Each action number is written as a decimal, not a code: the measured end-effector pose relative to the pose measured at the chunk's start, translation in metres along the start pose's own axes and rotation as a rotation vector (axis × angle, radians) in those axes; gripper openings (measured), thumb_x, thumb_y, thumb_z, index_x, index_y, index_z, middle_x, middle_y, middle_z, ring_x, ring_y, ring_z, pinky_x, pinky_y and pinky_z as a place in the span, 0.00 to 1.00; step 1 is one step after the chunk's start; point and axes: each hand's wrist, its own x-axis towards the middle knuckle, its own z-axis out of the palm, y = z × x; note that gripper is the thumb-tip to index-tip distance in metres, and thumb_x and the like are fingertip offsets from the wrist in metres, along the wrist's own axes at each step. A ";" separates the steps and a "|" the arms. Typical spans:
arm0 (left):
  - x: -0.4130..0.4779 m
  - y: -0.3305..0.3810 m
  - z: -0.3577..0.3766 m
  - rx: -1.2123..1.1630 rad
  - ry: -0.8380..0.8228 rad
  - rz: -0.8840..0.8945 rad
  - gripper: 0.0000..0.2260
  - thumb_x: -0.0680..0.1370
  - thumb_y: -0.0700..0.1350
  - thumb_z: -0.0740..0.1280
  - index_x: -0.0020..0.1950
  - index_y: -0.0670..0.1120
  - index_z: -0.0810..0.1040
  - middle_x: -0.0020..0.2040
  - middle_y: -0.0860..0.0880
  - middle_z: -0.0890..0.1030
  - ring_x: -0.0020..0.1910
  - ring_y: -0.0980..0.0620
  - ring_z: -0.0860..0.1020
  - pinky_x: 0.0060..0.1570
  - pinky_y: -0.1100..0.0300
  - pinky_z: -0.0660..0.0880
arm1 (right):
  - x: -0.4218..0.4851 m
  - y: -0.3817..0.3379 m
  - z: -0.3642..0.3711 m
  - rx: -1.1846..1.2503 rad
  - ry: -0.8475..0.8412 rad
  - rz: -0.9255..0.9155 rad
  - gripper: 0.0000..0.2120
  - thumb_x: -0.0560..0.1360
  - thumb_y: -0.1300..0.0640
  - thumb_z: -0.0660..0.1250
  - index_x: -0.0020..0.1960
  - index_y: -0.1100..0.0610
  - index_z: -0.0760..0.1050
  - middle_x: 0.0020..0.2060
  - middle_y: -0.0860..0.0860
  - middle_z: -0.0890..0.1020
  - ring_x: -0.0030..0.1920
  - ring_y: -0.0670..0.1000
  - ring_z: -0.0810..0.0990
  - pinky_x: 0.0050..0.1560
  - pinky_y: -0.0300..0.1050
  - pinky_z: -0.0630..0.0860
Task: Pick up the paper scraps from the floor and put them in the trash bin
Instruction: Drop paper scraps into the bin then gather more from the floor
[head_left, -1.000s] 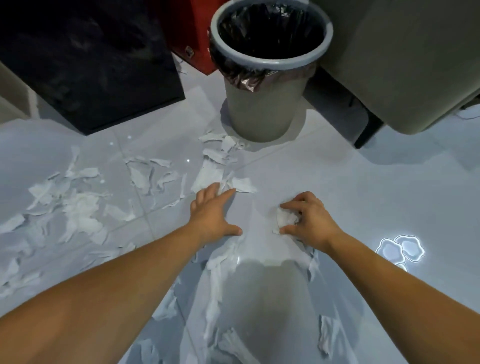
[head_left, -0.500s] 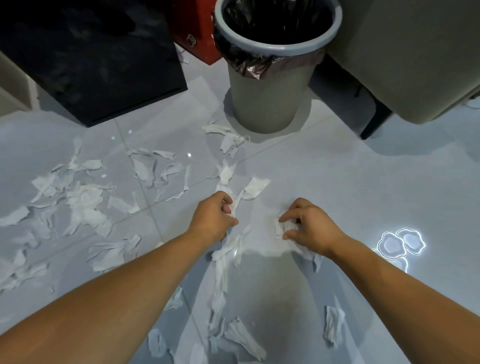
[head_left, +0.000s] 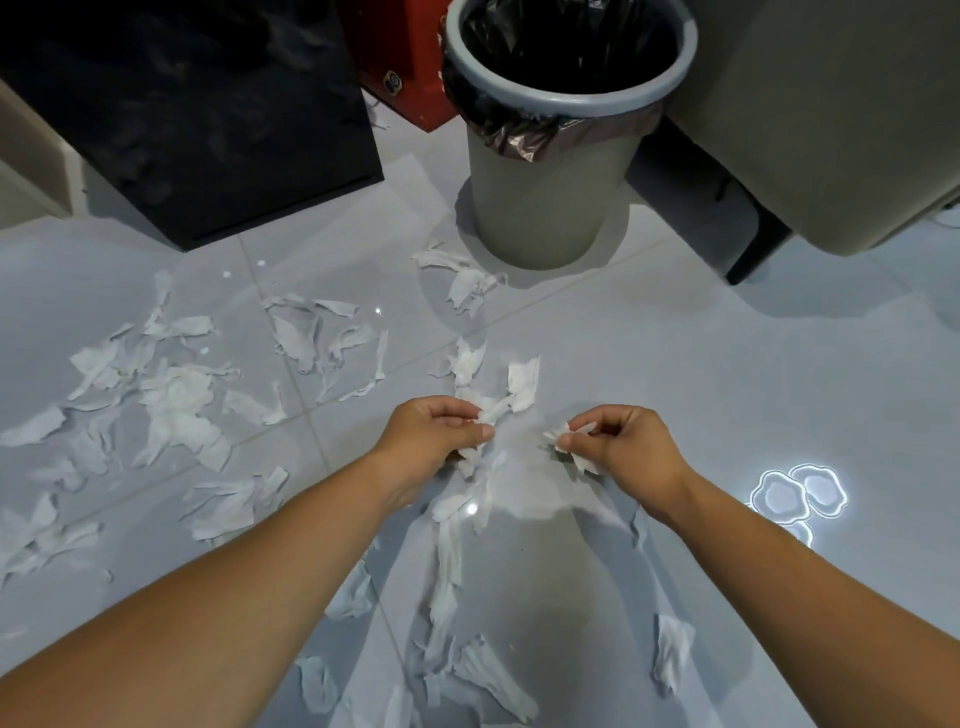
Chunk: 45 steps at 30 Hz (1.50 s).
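White torn paper scraps (head_left: 176, 405) lie scattered over the grey tiled floor, most of them to the left and below my arms. My left hand (head_left: 431, 436) is closed around a bunch of scraps (head_left: 511, 395) that sticks out past its fingers. My right hand (head_left: 623, 447) pinches a smaller scrap (head_left: 558, 434) between thumb and fingers. Both hands are just above the floor, close together. The grey trash bin (head_left: 550, 197) with a black liner stands upright beyond them, at top centre, its mouth open.
A black cabinet (head_left: 197, 114) fills the upper left and a red box (head_left: 395, 52) sits beside the bin. A beige piece of furniture (head_left: 831, 114) with a dark leg overhangs the upper right. A lamp reflection (head_left: 800, 493) glares on the tile at right.
My left hand has gone from flat on the floor to closed around scraps. My right hand has lifted its scrap slightly. The view has shifted forward toward the bin.
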 end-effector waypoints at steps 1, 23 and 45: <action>-0.002 0.004 0.000 -0.038 -0.013 -0.002 0.12 0.67 0.38 0.79 0.48 0.44 0.83 0.42 0.45 0.85 0.33 0.51 0.80 0.32 0.62 0.74 | -0.001 -0.006 0.002 0.038 0.011 -0.001 0.03 0.69 0.65 0.77 0.41 0.63 0.83 0.27 0.46 0.82 0.27 0.43 0.78 0.30 0.33 0.74; 0.019 0.328 0.030 0.240 0.184 0.561 0.14 0.68 0.45 0.79 0.52 0.47 0.83 0.46 0.49 0.84 0.42 0.52 0.82 0.38 0.60 0.78 | 0.107 -0.314 -0.034 -0.044 0.384 -0.359 0.21 0.70 0.52 0.76 0.62 0.56 0.79 0.53 0.53 0.84 0.52 0.53 0.83 0.57 0.52 0.81; -0.068 -0.059 0.024 0.573 -0.304 0.197 0.15 0.66 0.46 0.81 0.49 0.54 0.81 0.45 0.53 0.83 0.45 0.60 0.80 0.52 0.64 0.76 | -0.088 0.054 -0.060 -0.715 -0.222 -0.103 0.20 0.64 0.48 0.81 0.54 0.46 0.81 0.48 0.45 0.78 0.45 0.43 0.78 0.49 0.37 0.75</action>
